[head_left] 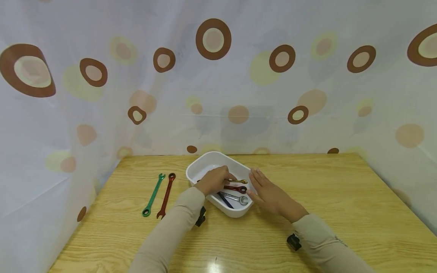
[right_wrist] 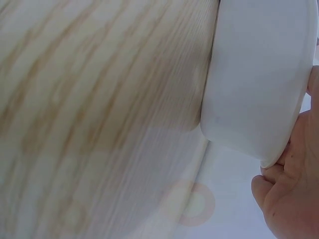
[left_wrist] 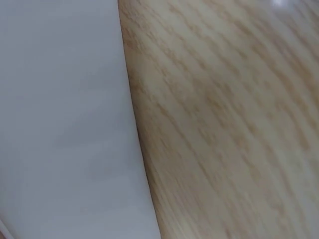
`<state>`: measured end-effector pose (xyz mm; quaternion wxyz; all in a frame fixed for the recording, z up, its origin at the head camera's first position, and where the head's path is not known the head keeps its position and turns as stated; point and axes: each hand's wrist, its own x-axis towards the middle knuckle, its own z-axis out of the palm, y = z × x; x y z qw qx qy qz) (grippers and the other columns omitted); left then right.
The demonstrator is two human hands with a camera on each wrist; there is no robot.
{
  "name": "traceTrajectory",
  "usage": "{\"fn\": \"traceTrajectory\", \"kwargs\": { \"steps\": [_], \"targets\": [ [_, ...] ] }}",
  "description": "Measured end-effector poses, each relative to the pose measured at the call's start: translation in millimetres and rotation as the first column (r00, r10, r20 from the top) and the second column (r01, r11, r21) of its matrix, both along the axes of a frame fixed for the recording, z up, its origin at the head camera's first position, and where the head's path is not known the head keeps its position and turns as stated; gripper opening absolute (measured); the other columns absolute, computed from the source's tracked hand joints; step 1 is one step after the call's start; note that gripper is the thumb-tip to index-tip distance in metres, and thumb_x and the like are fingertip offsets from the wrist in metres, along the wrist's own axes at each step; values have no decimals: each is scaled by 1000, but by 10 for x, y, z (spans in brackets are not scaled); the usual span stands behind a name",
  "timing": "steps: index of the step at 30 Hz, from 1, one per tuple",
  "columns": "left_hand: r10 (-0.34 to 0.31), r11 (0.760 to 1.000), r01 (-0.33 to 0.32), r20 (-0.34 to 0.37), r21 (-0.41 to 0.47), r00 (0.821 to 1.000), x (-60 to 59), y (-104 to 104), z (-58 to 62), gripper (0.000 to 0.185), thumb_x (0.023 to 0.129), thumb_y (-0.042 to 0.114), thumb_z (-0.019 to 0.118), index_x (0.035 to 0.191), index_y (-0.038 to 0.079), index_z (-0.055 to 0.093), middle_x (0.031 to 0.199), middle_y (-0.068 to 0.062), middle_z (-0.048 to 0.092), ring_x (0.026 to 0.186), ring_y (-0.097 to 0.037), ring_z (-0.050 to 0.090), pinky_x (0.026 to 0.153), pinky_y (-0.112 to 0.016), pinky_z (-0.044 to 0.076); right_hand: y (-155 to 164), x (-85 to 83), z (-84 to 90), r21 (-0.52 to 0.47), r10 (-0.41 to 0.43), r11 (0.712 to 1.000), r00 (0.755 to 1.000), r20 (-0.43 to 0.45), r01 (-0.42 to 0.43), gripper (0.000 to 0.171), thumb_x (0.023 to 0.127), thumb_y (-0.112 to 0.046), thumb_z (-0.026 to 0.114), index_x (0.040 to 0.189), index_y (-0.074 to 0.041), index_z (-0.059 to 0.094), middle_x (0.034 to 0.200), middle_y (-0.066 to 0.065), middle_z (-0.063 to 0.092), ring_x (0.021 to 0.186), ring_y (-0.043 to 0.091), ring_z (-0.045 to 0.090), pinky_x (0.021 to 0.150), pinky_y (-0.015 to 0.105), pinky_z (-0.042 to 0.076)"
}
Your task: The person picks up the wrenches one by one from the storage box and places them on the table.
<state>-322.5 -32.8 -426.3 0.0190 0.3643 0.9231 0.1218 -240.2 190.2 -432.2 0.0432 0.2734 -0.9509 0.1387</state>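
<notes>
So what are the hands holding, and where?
The left hand grips the gold wrench by its handle, inside the white tub. The right hand rests flat against the tub's side.

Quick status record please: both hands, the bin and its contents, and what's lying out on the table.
left hand: reaching into the bin, fingers curled on the gold wrench
right hand: flat, straight fingers against the bin's right side
bin: white, on the wooden table
in bin: gold wrench, dark red wrench, silver wrench, blue wrench
on table left of bin: green wrench, red wrench, side by side
</notes>
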Motion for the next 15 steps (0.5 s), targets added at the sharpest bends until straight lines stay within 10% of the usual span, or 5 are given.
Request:
{"fn": "traceTrajectory", "kwargs": {
  "steps": [15],
  "targets": [
    [80, 967, -48, -120, 249, 990, 41, -74, 22, 29, 90, 12, 66, 118, 20, 71, 87, 2, 64, 72, -11, 55, 62, -26, 46, -14, 20, 14, -5, 2, 1000, 1000, -2, -2, 67, 103, -39, 39, 147, 10, 23, 156, 24, 13, 145, 39, 11, 114, 51, 21]
  ]
}}
